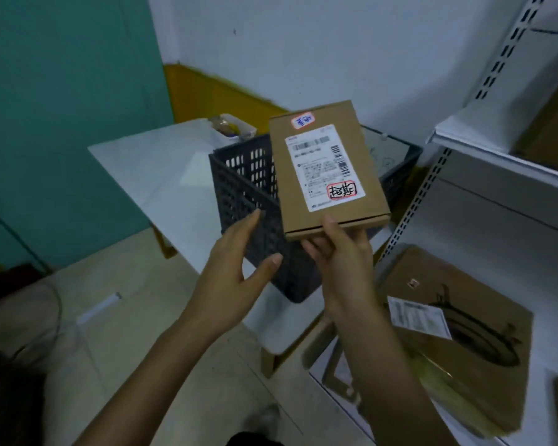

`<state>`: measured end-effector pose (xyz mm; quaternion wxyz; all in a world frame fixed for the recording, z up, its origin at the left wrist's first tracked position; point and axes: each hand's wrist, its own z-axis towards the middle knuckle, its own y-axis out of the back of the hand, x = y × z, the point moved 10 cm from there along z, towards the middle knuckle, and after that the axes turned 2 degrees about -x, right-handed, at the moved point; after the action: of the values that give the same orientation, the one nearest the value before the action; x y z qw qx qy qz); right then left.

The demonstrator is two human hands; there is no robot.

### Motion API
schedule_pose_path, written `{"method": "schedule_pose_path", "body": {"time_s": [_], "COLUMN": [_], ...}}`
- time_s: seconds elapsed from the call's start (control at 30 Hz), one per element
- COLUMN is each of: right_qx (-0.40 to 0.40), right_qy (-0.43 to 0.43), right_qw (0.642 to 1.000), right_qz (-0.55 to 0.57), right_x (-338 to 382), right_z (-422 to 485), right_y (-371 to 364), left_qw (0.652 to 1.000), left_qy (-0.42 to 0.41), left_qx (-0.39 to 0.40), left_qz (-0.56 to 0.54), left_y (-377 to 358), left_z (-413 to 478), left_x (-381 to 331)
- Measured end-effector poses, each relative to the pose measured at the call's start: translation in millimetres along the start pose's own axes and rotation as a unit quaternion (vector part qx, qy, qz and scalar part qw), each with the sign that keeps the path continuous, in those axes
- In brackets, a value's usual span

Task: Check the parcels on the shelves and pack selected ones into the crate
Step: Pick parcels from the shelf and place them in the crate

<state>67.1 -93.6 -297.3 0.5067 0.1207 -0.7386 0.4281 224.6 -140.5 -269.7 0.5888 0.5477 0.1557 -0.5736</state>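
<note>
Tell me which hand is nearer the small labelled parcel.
Right. The right hand grips the parcel by its lower edge; the left hand is open, apart to its left, by the crate.

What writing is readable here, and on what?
"超期": black handwriting, lower red-edged sticker on the small brown cardboard parcel held by the right hand.
Upper red-edged sticker, blue handwriting: too blurred.
Parcel's white shipping label, print and barcodes: too small.
White label on the large flat brown carton at right: blurred.
</note>
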Motion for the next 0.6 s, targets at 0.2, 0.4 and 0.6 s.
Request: {"method": "schedule_pose_path", "body": {"time_s": [0.2,0.4,0.6], "right_qx": [-0.131,-0.150,-0.221], "right_qy": [-0.047,-0.131,-0.186], "right_qw": [0.988,0.980,0.957], "right_qz": [0.069,0.004,-0.010], "right_x": [-19,-45,-61], "right_z": [116,187,222], "right_y": [-27,-23,9], "left_qw": [0.988,0.969,0.914], "left_qy": [-0.034,-0.081,-0.127], "left_qx": [0.051,0.108,0.200], "left_qz": [0.141,0.206,0.330], "left_y": [2,-37,-100], "left_z": [120,215,318], "left_x": [48,87,130]}}
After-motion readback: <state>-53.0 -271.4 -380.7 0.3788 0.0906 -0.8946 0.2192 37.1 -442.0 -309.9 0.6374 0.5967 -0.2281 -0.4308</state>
